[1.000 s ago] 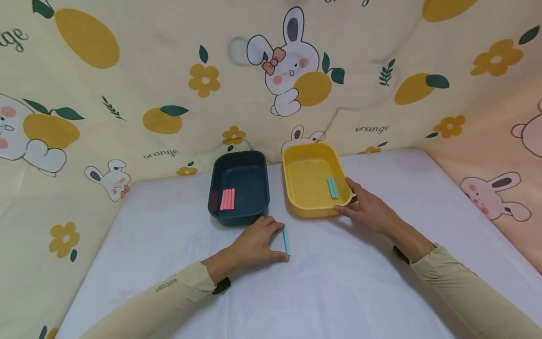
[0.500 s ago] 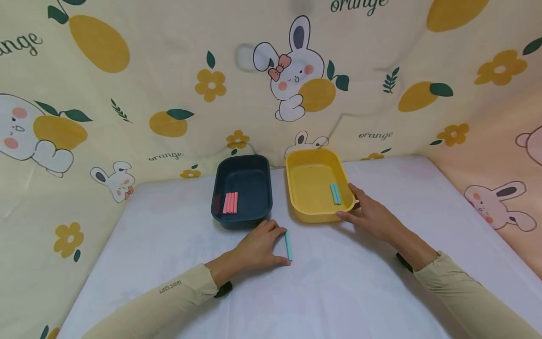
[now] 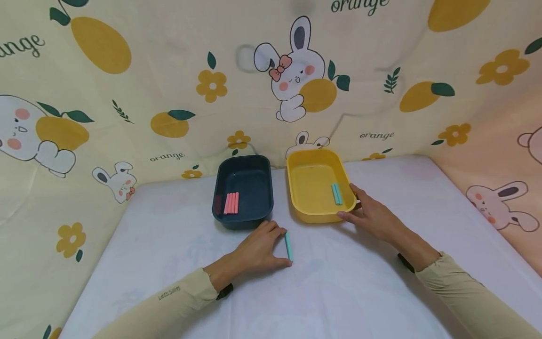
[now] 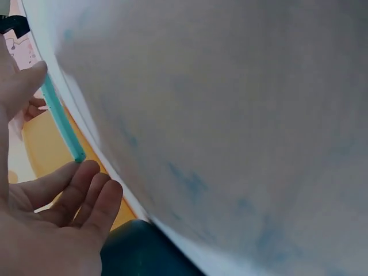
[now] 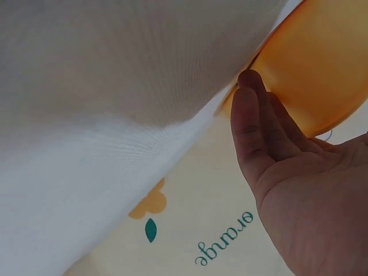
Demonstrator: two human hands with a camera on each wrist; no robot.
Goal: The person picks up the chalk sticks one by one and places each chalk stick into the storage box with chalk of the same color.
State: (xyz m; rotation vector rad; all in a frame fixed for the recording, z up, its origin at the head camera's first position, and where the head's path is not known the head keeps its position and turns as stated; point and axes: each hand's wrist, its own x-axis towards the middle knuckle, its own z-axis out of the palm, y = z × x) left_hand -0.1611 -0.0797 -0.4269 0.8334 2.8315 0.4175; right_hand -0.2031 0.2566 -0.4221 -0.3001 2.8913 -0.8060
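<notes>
In the head view, my left hand [image 3: 258, 248] pinches a teal chalk stick [image 3: 289, 246] by its two ends, thumb at the near end and fingertips at the far one. The left wrist view shows the same teal chalk [image 4: 62, 118] spanning thumb and fingers. My right hand [image 3: 377, 216] holds the near right corner of a yellow plastic container [image 3: 313, 218], thumb at the front and fingers along the right side. Two teal chalks [image 3: 336, 194] lie side by side in that container. Left of it stands a dark blue container [image 3: 242, 222] with several pink chalks [image 3: 231, 203] in a row.
Both containers stand near the back of a table covered in white cloth [image 3: 322, 287]. A printed curtain [image 3: 237, 28] with rabbits and oranges hangs right behind them and along the sides. Pale blue smudges [image 4: 187, 181] show on the cloth in the left wrist view.
The head view has tipped and shifted slightly, so everything sits a little lower and further right. Both hands keep their holds, and the chalks and containers stay in place relative to each other.
</notes>
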